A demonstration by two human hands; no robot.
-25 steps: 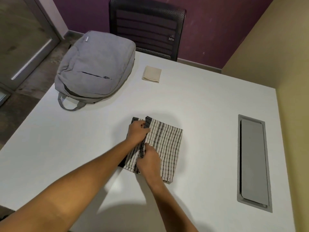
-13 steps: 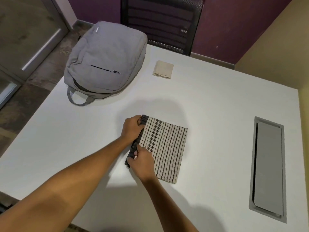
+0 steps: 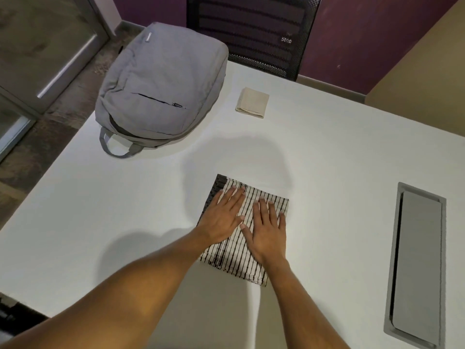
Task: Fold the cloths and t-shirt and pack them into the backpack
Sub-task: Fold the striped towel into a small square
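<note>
A: Hands first: the left hand (image 3: 222, 219) and right hand (image 3: 268, 229) both lie flat, fingers straight, pressing the striped cloth (image 3: 235, 260) at lower centre of the frame, gripping nothing.

B: Then smooth outward from the middle toward the edges, I'd say, so the fold sets without creeping.

A: And the rest?

B: The beige folded cloth (image 3: 252, 102) waits at upper centre; the grey backpack (image 3: 161, 81) lies upper left on the white table (image 3: 100, 210), looking zipped, so it likely needs opening.

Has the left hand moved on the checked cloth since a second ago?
Yes. The left hand left the checked cloth's dark left edge and now lies flat further right on it.
</note>
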